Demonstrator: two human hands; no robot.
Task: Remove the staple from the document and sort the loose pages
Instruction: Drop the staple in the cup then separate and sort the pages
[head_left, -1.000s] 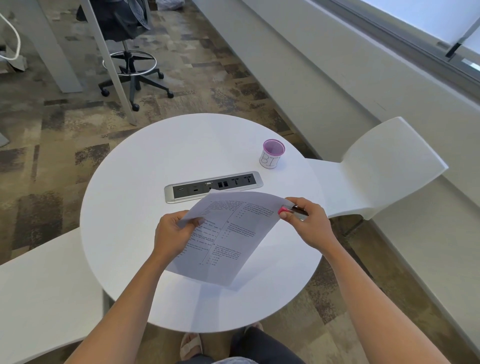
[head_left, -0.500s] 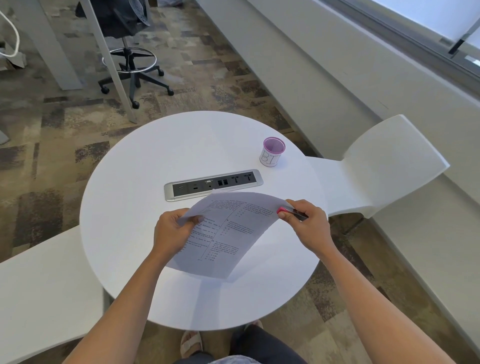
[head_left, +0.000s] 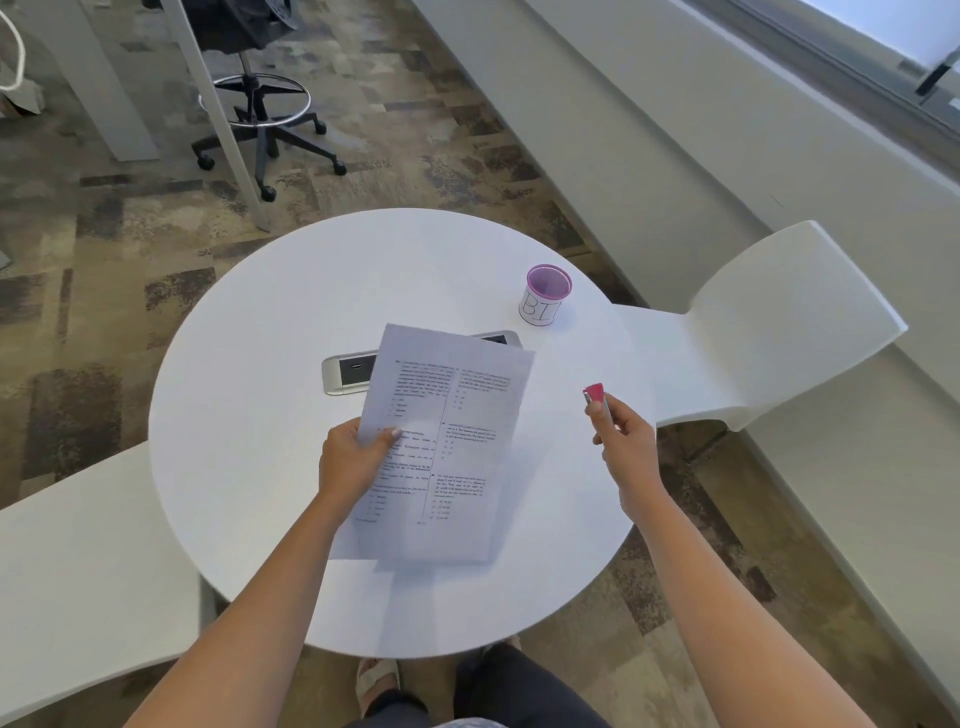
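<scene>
Two hands busy | left hand (head_left: 355, 457) grips papers (head_left: 441, 441) | right hand (head_left: 621, 441) pulled staple remover (head_left: 594, 393) away from papers | staple likely out

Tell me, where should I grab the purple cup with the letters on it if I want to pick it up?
Grab the purple cup around its round side wall, about halfway down. Come from the near right, where the right hand with the pink staple remover is closest. It stands upright and alone on the table, so your fingers probably fit around it easily.
</scene>
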